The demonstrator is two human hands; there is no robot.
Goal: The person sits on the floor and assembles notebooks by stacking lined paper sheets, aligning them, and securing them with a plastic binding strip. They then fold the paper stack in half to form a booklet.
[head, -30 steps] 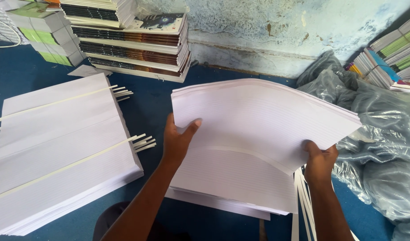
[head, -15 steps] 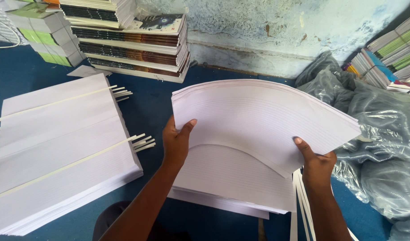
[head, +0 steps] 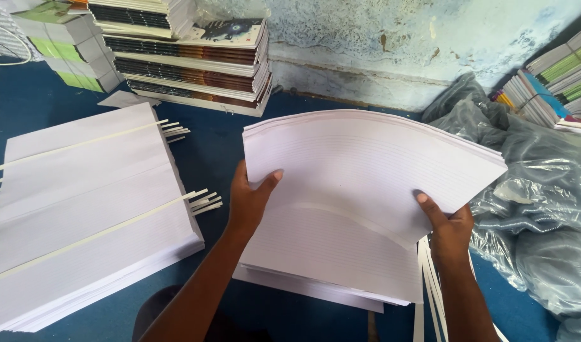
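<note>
Both my hands hold up a thick, bowed bundle of white ruled sheets (head: 366, 161) over a flat stack of the same paper (head: 328, 259) on the blue floor. My left hand (head: 249, 199) grips the bundle's left edge, thumb on top. My right hand (head: 449, 225) grips its lower right corner, thumb lying on the sheets. The bundle arches upward, its near edge lifted off the stack below.
A large white paper stack (head: 81, 209) crossed by thin pale strips (head: 195, 202) lies at left. Stacked notebooks (head: 189, 57) stand against the peeling wall. Crumpled grey plastic sheeting (head: 537, 190) and more books (head: 556, 82) sit at right. Loose strips (head: 430, 278) lie by my right wrist.
My right thumb has slid up onto the top of the bundle. My left hand's grip has shifted slightly along the left edge. The bundle stays raised.
</note>
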